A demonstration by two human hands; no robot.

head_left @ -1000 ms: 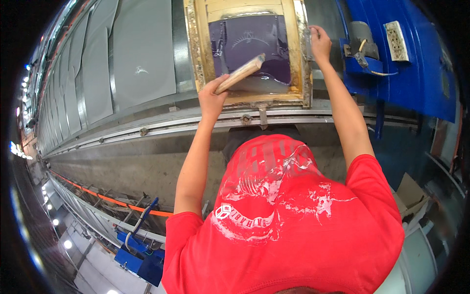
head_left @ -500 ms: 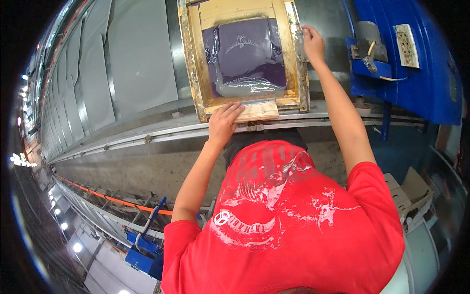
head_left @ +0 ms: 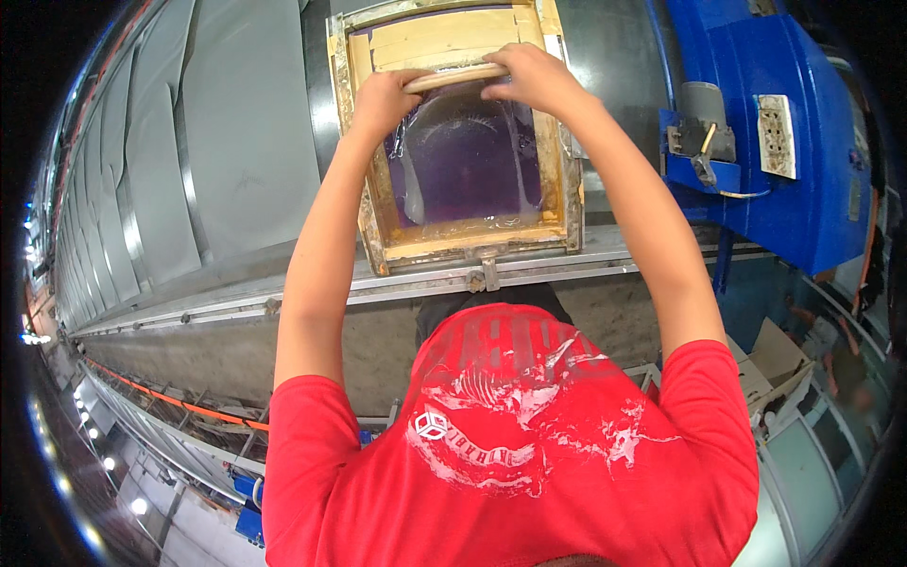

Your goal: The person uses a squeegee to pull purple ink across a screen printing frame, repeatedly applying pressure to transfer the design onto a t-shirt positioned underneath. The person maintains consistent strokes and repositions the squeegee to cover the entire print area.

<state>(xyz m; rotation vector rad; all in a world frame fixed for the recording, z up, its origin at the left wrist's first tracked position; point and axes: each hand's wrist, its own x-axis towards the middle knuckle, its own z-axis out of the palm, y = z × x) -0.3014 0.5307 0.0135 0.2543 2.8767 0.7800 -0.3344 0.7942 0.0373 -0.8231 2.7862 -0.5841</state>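
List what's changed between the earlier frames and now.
The wooden squeegee moved from the near end of the frame to the far end of its purple mesh. The right hand let go of the frame's right side and took hold of the squeegee. Unchanged: left hand on the squeegee, grey sheets to the left.
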